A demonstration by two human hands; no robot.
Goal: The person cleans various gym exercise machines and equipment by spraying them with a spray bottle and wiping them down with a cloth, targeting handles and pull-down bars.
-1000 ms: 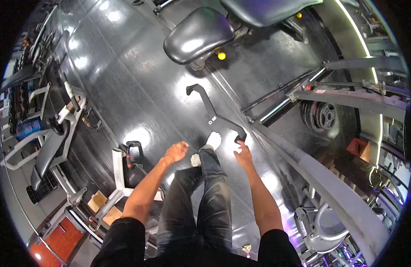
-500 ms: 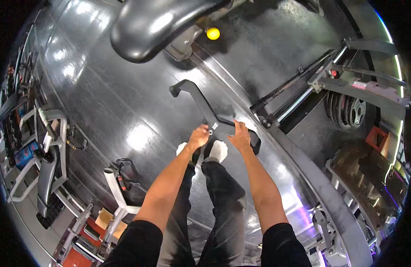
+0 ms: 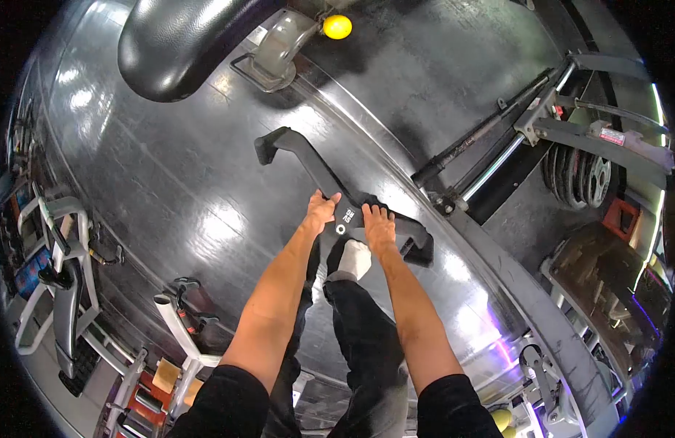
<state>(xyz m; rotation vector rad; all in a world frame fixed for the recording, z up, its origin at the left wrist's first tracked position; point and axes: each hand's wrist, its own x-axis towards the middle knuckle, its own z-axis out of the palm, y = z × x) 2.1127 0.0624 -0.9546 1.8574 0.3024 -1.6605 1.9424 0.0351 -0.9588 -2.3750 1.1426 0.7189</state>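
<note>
Below you, the dark floor [image 3: 198,175] underlies the black handlebar [image 3: 317,169], angled upper left to lower right, ends bent, ringed central tab pointing toward you. Your left hand [image 3: 320,209] and right hand [image 3: 380,226] curl fingers over its middle, flanking white lettering [image 3: 348,216].

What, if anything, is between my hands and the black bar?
Nothing visible: your left hand and right hand both already touch the bar, one either side of its white lettering. The nearest other thing is a white sock near the bar's middle, but it doesn't come between either hand and the bar.
</note>
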